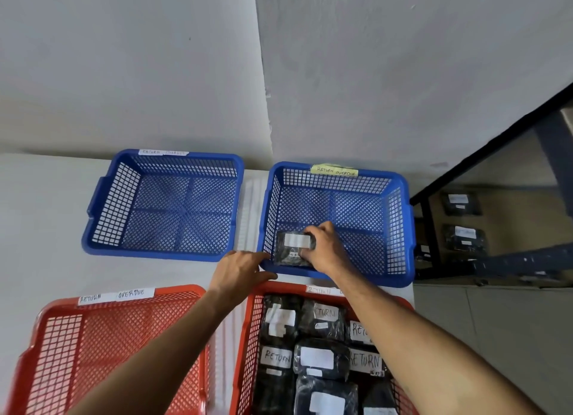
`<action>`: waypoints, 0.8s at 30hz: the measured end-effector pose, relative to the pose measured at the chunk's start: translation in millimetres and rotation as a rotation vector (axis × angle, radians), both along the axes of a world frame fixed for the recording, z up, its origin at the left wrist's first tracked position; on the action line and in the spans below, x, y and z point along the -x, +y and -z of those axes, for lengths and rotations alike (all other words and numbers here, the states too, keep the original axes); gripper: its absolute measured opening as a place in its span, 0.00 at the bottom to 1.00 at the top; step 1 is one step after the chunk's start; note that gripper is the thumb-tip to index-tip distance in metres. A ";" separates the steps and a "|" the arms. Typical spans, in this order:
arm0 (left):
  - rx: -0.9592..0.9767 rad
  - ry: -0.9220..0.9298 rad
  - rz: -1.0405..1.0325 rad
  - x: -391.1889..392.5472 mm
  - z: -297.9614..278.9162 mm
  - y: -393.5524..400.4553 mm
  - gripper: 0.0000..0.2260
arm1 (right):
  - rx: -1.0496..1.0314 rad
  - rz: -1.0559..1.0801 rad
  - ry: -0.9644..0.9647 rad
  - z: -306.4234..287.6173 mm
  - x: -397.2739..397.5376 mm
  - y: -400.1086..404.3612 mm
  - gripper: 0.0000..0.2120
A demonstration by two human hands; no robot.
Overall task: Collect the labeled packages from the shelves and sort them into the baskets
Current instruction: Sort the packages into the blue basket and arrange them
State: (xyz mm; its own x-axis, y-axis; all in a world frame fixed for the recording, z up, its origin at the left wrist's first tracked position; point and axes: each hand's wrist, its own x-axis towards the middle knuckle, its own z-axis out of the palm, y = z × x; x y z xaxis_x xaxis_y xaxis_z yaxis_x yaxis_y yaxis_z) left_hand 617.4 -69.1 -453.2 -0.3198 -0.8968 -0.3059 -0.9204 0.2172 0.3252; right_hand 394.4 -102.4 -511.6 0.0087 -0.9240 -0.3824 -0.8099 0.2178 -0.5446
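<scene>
I read this as the placing step: my right hand (pixel 325 247), just right of centre frame, has its fingers wrapped around a dark package (pixel 293 248) with a white label, holding it low in the near-left corner of the right blue basket (pixel 403 228) — whether it rests on the mesh yet, I cannot tell. My left hand (pixel 240 270) lies with fingers loosely together, grasping nothing, its tips touching that basket's near-left corner. The left blue basket (pixel 102 210) and the lower-left red basket (pixel 62 331) hold nothing, while the lower-right red basket (pixel 251 328) is crowded with labelled packages. Next, I judge, calls for letting go cleanly, then reading a label before fetching from the shelves (pixel 465 216) at right.
</scene>
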 end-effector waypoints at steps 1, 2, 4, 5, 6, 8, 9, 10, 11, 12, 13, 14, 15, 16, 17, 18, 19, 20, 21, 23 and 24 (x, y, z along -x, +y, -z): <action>-0.007 -0.005 0.007 0.8 -1.0 -0.4 0.20 | 0.025 0.004 0.017 -1.4 1.4 -0.5 0.27; -0.017 -0.014 0.010 1.6 -2.1 -0.7 0.20 | 0.060 0.014 0.032 -3.5 3.3 -0.9 0.27; -0.029 -0.042 0.014 3.8 -6.4 -1.6 0.20 | 0.132 0.038 0.047 -11.2 9.7 1.2 0.23; -0.035 -0.049 0.013 4.8 -8.1 -1.9 0.20 | 0.156 0.043 0.042 -15.8 14.3 3.8 0.21; -0.045 -0.055 0.008 5.8 -10.3 -1.8 0.20 | 0.177 0.043 0.029 -19.9 20.1 7.4 0.19; -0.077 -0.075 -0.002 7.2 -14.1 -1.3 0.21 | 0.218 0.042 -0.012 -28.9 33.8 16.0 0.17; -0.091 -0.087 -0.001 7.8 -15.4 -1.3 0.22 | 0.239 0.047 -0.031 -34.1 41.6 21.1 0.16; -0.100 -0.112 -0.004 8.5 -18.1 -1.9 0.25 | 0.260 0.056 -0.049 -40.1 49.4 26.2 0.16; -0.102 -0.142 -0.007 9.9 -21.5 -3.4 0.26 | 0.278 0.070 -0.066 -47.1 57.8 31.5 0.15; -0.094 -0.180 -0.012 13.6 -28.1 -4.8 0.26 | 0.301 0.085 -0.084 -54.7 66.6 36.7 0.15; -0.079 -0.227 -0.015 18.9 -35.7 -6.4 0.24 | 0.332 0.096 -0.104 -62.6 76.3 42.2 0.14; -0.063 -0.279 -0.019 26.4 -44.9 -7.6 0.20 | 0.373 0.103 -0.125 -70.0 87.2 47.6 0.13; -0.040 -0.326 -0.025 36.2 -54.1 -8.3 0.17 | 0.417 0.109 -0.142 -77.9 99.2 53.3 0.12; -0.012 -0.354 -0.030 48.9 -64.1 -8.2 0.14 | 0.459 0.116 -0.154 -86.1 112.6 59.2 0.12; 0.024 -0.353 -0.027 64.3 -74.0 -7.8 0.13 | 0.498 0.128 -0.162 -94.8 127.0 65.1 0.11; 0.056 -0.323 -0.016 81.9 -83.2 -6.9 0.13 | 0.540 0.143 -0.167 -103.6 142.6 71.6 0.10; 0.083 -0.267 0.004 102.2 -92.0 -6.0 0.14 | 0.585 0.160 -0.171 -112.6 159.2 78.2 0.09; 0.107 -0.193 0.030 124.8 -99.8 -4.5 0.16 | 0.629 0.180 -0.173 -121.6 176.7 85.5 0.08; 0.133 -0.107 0.060 149.4 -106.9 -2.5 0.19 | 0.672 0.201 -0.176 -131.2 195.0 93.4 0.07; 0.168 0.069 0.144 202.9 -120.9 3.4 0.24 | 0.758 0.248 -0.193 -150.4 233.7 110.8 0.05; 0.183 0.146 0.187 231.1 -127.2 7.2 0.25 | 0.801 0.272 -0.199 -160.3 253.9 120.5 0.05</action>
State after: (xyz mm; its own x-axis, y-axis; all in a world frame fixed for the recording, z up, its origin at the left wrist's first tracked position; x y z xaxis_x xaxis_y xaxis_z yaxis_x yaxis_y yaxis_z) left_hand 386.2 -61.9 -325.9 -0.5136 -0.8540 -0.0832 -0.8052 0.4462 0.3905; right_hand 140.4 18.1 -351.4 -0.2540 -0.8938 0.3695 -0.6586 -0.1200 -0.7429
